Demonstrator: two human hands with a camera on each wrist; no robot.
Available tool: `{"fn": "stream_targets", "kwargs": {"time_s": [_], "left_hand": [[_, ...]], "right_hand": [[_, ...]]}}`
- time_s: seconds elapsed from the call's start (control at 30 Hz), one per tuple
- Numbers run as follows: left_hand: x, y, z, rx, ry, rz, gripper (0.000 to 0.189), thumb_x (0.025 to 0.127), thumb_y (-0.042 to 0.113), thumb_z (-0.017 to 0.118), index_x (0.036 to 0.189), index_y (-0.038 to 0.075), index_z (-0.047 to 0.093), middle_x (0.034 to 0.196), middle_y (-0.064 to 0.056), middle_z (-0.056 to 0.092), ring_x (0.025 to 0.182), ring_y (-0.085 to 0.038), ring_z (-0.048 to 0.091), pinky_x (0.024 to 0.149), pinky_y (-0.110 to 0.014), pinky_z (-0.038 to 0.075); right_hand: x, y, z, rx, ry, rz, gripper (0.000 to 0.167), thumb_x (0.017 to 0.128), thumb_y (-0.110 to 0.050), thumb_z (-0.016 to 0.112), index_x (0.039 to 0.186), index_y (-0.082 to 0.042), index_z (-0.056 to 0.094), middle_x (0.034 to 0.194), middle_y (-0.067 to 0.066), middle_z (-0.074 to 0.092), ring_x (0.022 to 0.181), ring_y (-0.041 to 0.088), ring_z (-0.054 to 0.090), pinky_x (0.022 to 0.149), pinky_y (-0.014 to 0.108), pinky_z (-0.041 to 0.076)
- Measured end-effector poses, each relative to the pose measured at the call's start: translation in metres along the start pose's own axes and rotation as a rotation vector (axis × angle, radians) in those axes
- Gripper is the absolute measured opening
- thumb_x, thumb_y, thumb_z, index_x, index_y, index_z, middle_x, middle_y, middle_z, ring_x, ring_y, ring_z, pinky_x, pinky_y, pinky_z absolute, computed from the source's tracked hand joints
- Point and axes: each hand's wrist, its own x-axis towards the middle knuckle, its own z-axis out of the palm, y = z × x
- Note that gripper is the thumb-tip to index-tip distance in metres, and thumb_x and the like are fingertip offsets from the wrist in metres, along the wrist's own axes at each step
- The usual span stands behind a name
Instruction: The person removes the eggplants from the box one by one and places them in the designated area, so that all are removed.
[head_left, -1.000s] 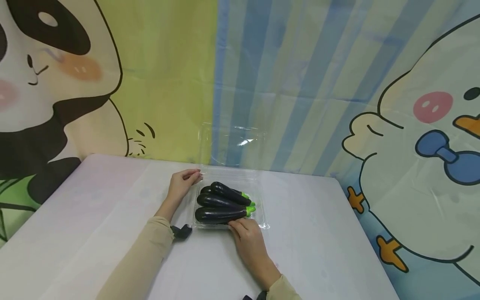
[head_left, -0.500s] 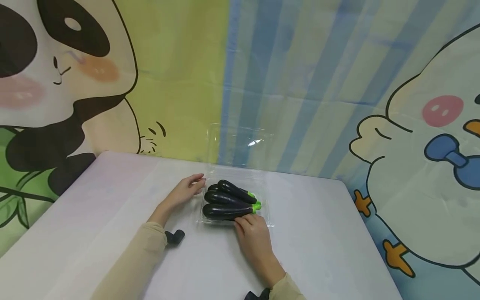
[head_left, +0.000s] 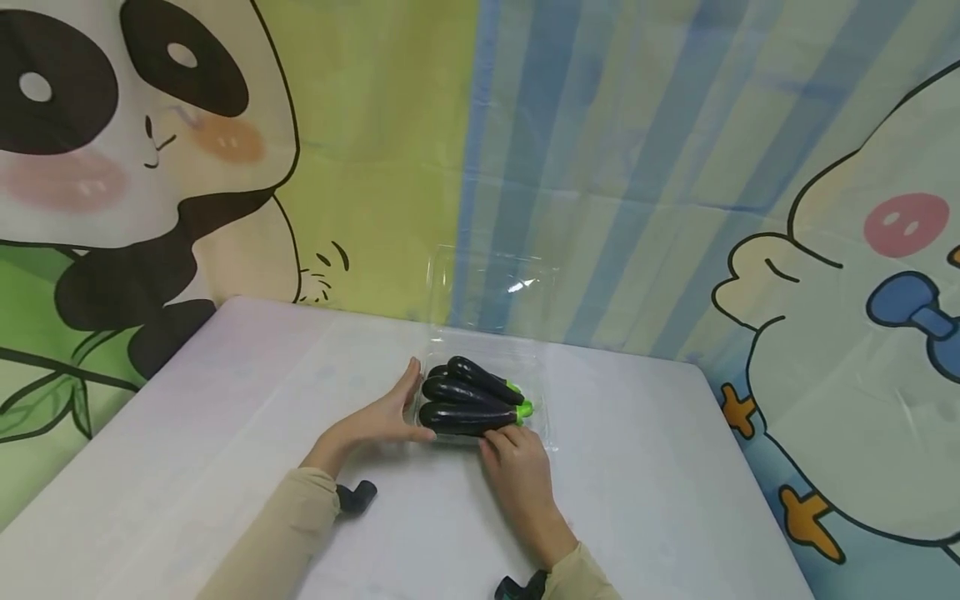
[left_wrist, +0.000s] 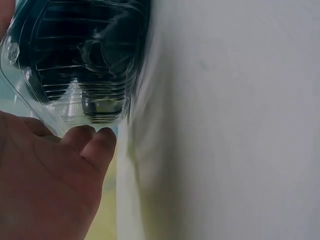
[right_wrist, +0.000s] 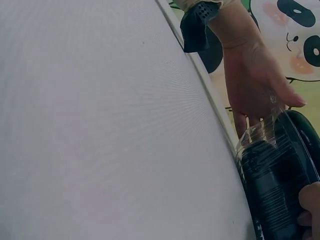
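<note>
Clearly, we have the front eggplant (head_left: 468, 417) lying in the clear box (head_left: 536, 377), its long axis running from nine to three o'clock in the head view, green stalk at three. The other eggplants (head_left: 480, 379) lean beyond it, slanting towards four o'clock, and the raised lid (head_left: 491, 287) stands at twelve. Both hands are close: the right hand (head_left: 520, 467) has its fingertips at the eggplant's five o'clock, so the fruit lies at about eleven from them; the left hand (head_left: 378, 418) spans the box's nine o'clock end, thumb and fingers spread. The right fingers curl at the near rim, but we cannot tell whether they pinch it. From the head, we lose most of the left fingertips; the left wrist view shows two at the ribbed end wall (left_wrist: 102, 107), touching or just beside it.
</note>
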Motion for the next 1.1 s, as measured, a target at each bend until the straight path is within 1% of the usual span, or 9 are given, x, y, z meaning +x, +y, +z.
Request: {"fn": "stream_targets", "kwargs": {"time_s": [0.13,0.33,0.53,0.7,0.8,0.9,1.0,1.07,1.1], "left_hand": [[-0.001,-0.001,0.002,0.017,0.017,0.002,0.137,0.068,0.041,0.084,0.149,0.009,-0.02,0.158,-0.013,-0.017,0.148,-0.027,0.0,0.119,-0.045,0.01],[-0.005,-0.004,0.0,-0.012,-0.001,0.013,0.135,0.07,0.039,0.083,0.149,0.013,-0.023,0.16,-0.014,-0.01,0.148,-0.027,0.003,0.119,-0.044,0.012],[-0.01,-0.008,-0.006,-0.053,-0.02,-0.031,0.134,0.07,0.04,0.083,0.15,0.018,-0.022,0.16,-0.015,-0.001,0.147,-0.028,0.01,0.119,-0.045,0.014],[-0.011,-0.014,-0.009,-0.042,-0.038,-0.006,0.133,0.07,0.038,0.083,0.15,0.017,-0.021,0.159,-0.019,0.0,0.146,-0.032,0.012,0.118,-0.045,0.016],[-0.011,-0.016,-0.009,-0.034,-0.045,-0.002,0.132,0.071,0.038,0.083,0.15,0.016,-0.021,0.159,-0.019,0.0,0.146,-0.033,0.013,0.118,-0.045,0.016],[-0.01,-0.016,-0.009,-0.034,-0.042,-0.008,0.132,0.07,0.04,0.083,0.15,0.018,-0.02,0.159,-0.017,0.002,0.146,-0.031,0.014,0.118,-0.044,0.018],[-0.008,-0.014,-0.007,-0.039,-0.054,-0.004,0.131,0.071,0.04,0.082,0.15,0.018,-0.02,0.16,-0.016,0.002,0.146,-0.029,0.013,0.118,-0.043,0.018],[-0.006,-0.013,-0.006,-0.029,-0.063,0.007,0.131,0.072,0.041,0.082,0.15,0.017,-0.02,0.159,-0.017,0.003,0.146,-0.029,0.013,0.118,-0.043,0.019],[-0.005,-0.012,-0.005,-0.022,-0.069,0.01,0.131,0.071,0.041,0.082,0.15,0.017,-0.02,0.16,-0.016,0.002,0.147,-0.028,0.013,0.118,-0.043,0.02]], "right_hand": [[0.001,0.002,-0.001,-0.009,0.001,-0.005,0.015,0.071,-0.02,0.082,0.081,-0.012,0.075,0.08,-0.002,0.069,0.075,0.019,0.064,0.069,0.034,0.052],[0.0,0.009,-0.008,-0.014,-0.02,0.02,0.02,0.07,-0.026,0.083,0.081,-0.012,0.074,0.079,-0.001,0.068,0.075,0.019,0.063,0.068,0.034,0.052],[0.0,0.02,-0.018,0.027,-0.063,-0.029,0.026,0.068,-0.028,0.084,0.083,-0.01,0.074,0.08,-0.002,0.066,0.077,0.016,0.064,0.067,0.031,0.054],[0.003,0.027,-0.022,0.075,-0.101,-0.076,0.019,0.07,-0.026,0.081,0.08,-0.012,0.073,0.081,-0.004,0.067,0.078,0.012,0.064,0.068,0.026,0.055],[0.005,0.03,-0.025,0.095,-0.096,-0.083,0.012,0.073,-0.022,0.078,0.078,-0.013,0.072,0.079,-0.004,0.067,0.077,0.012,0.065,0.067,0.026,0.056],[0.007,0.034,-0.029,0.092,-0.073,-0.068,0.008,0.075,-0.017,0.076,0.076,-0.012,0.071,0.076,-0.004,0.066,0.074,0.013,0.065,0.065,0.026,0.056],[0.008,0.039,-0.035,0.061,-0.043,-0.02,0.008,0.074,-0.014,0.077,0.074,-0.012,0.069,0.074,-0.004,0.065,0.072,0.014,0.064,0.063,0.028,0.056],[0.008,0.044,-0.04,0.042,-0.043,0.021,0.01,0.074,-0.013,0.078,0.076,-0.012,0.068,0.075,-0.004,0.064,0.073,0.014,0.063,0.063,0.03,0.056],[0.008,0.046,-0.043,0.035,-0.059,0.044,0.011,0.074,-0.014,0.079,0.078,-0.012,0.069,0.077,-0.003,0.064,0.075,0.015,0.063,0.064,0.031,0.056]]}}
